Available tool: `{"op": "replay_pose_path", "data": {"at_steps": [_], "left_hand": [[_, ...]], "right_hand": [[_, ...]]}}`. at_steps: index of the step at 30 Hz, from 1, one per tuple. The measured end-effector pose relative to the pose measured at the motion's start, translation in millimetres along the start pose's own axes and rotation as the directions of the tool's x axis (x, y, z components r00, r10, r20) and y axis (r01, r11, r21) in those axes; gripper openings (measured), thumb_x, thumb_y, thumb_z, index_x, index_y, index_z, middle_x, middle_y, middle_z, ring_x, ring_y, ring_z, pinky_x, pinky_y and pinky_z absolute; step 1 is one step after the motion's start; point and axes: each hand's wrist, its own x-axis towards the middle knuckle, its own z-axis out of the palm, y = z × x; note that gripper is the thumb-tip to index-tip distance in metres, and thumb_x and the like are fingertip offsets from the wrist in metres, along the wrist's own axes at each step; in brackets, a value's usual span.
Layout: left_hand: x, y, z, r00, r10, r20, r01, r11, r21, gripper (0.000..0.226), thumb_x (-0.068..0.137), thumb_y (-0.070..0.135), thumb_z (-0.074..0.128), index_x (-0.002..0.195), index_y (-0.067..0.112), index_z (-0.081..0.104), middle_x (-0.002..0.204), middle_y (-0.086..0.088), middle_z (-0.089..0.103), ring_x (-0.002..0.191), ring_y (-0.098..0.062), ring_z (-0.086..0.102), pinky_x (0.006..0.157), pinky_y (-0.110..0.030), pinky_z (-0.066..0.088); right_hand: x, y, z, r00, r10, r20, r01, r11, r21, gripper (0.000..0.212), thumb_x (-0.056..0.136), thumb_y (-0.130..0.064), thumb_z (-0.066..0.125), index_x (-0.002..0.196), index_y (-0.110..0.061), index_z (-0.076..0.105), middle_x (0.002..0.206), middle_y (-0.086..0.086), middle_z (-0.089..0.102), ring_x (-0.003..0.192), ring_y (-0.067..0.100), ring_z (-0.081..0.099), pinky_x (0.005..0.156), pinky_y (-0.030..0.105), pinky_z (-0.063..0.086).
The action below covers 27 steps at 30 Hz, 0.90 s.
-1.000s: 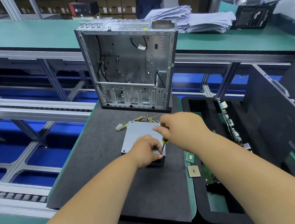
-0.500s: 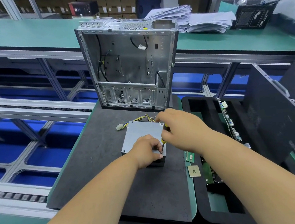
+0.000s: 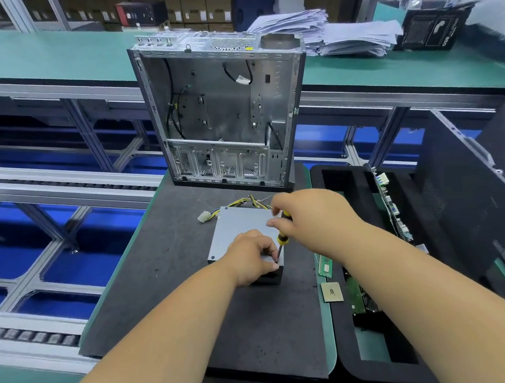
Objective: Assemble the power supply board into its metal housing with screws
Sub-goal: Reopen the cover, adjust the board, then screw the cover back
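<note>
Driving a screw at the grey metal power-supply box's (image 3: 241, 222) 5 o'clock corner: our right hand (image 3: 307, 214) grips the yellow-black screwdriver (image 3: 282, 237), left hand (image 3: 252, 259) pinches at the tip; tilt risks cam-out.

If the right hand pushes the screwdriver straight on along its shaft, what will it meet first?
The right hand aims the screwdriver down at the near right corner of the power supply housing; its tip would probably meet the lid there, beside the left hand fingers. No screw is discernible.
</note>
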Motion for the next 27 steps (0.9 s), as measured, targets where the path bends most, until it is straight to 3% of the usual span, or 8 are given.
{"op": "replay_pose_path", "data": {"at_steps": [2, 6, 8, 11, 13, 15, 20, 27], "left_hand": [[-0.4, -0.6, 0.3, 1.0, 0.002, 0.002, -0.002, 1.0, 0.003, 0.022, 0.08, 0.02, 0.076, 0.075, 0.033, 0.059, 0.1, 0.005, 0.051, 0.108, -0.02, 0.045, 0.099, -0.038, 0.041], [-0.3, -0.5, -0.3, 1.0, 0.013, -0.002, -0.013, 1.0, -0.017, 0.022, 0.079, 0.018, 0.076, 0.074, 0.033, 0.06, 0.103, 0.003, 0.053, 0.107, -0.02, 0.047, 0.099, -0.038, 0.042], [0.2, -1.4, -0.4, 1.0, 0.009, 0.002, -0.009, 1.0, -0.02, 0.02, 0.079, 0.018, 0.076, 0.076, 0.032, 0.062, 0.102, 0.005, 0.052, 0.108, -0.019, 0.046, 0.099, -0.037, 0.042], [0.5, -2.1, -0.5, 1.0, -0.001, 0.01, 0.001, 1.0, -0.015, 0.02, 0.078, 0.02, 0.076, 0.077, 0.034, 0.062, 0.098, 0.009, 0.049, 0.107, -0.016, 0.043, 0.099, -0.035, 0.041], [0.5, -2.5, -0.6, 1.0, 0.001, 0.017, -0.001, 1.0, -0.003, 0.023, 0.077, 0.02, 0.077, 0.075, 0.036, 0.06, 0.098, 0.008, 0.049, 0.106, -0.017, 0.044, 0.099, -0.036, 0.041], [0.4, -2.2, -0.6, 1.0, 0.007, 0.022, -0.007, 1.0, 0.005, 0.025, 0.077, 0.021, 0.077, 0.074, 0.038, 0.059, 0.099, 0.008, 0.05, 0.106, -0.017, 0.045, 0.098, -0.037, 0.042], [1.3, -2.6, -0.4, 1.0, 0.008, 0.006, -0.008, 1.0, 0.005, 0.031, 0.076, 0.019, 0.078, 0.07, 0.04, 0.055, 0.105, 0.003, 0.054, 0.108, -0.019, 0.046, 0.099, -0.038, 0.042], [1.6, -1.4, 1.7, 0.999, 0.01, -0.031, -0.01, 1.0, 0.012, 0.018, 0.078, 0.018, 0.078, 0.08, 0.028, 0.063, 0.107, -0.001, 0.055, 0.105, -0.02, 0.049, 0.096, -0.037, 0.043]], "right_hand": [[-0.5, -0.7, 3.9, 0.999, 0.036, 0.0, -0.036, 0.998, -0.055, 0.034, 0.096, -0.059, 0.041, 0.086, -0.028, 0.05, 0.071, -0.008, 0.053, 0.074, 0.017, 0.052, 0.054, 0.028, 0.032], [-3.2, -2.7, 3.7, 1.0, -0.017, -0.009, 0.018, 0.996, 0.082, 0.02, 0.093, -0.038, 0.043, 0.103, -0.028, 0.058, 0.095, -0.008, 0.053, 0.087, 0.018, 0.053, 0.062, 0.031, 0.039], [-2.9, -3.4, 0.4, 1.0, -0.019, -0.017, 0.021, 0.994, 0.106, 0.024, 0.091, -0.033, 0.046, 0.111, -0.029, 0.058, 0.099, -0.008, 0.053, 0.089, 0.017, 0.052, 0.063, 0.031, 0.042], [-2.0, -3.8, 1.6, 0.998, 0.034, -0.047, -0.033, 0.999, 0.033, 0.021, 0.097, -0.041, 0.045, 0.109, -0.029, 0.058, 0.095, -0.008, 0.063, 0.085, 0.019, 0.058, 0.062, 0.03, 0.046], [-2.8, -4.8, 4.0, 0.998, 0.064, -0.021, -0.064, 0.998, -0.028, 0.031, 0.099, -0.051, 0.04, 0.1, -0.028, 0.059, 0.088, -0.007, 0.065, 0.083, 0.018, 0.06, 0.062, 0.029, 0.047], [-4.5, -5.8, 3.6, 0.999, 0.051, -0.006, -0.051, 0.999, 0.019, 0.034, 0.099, -0.054, 0.037, 0.098, -0.027, 0.057, 0.088, -0.008, 0.065, 0.084, 0.017, 0.059, 0.066, 0.031, 0.049], [-6.3, -9.2, -4.9, 0.995, -0.045, 0.084, 0.036, 0.993, 0.109, 0.012, 0.098, -0.036, 0.049, 0.097, -0.024, 0.049, 0.093, -0.007, 0.059, 0.087, 0.02, 0.055, 0.069, 0.035, 0.046], [0.6, -14.3, 1.1, 0.98, 0.195, 0.04, -0.196, 0.98, 0.026, 0.02, 0.101, -0.035, 0.049, 0.101, -0.015, 0.047, 0.079, 0.0, 0.048, 0.08, 0.025, 0.048, 0.063, 0.033, 0.038]]}}
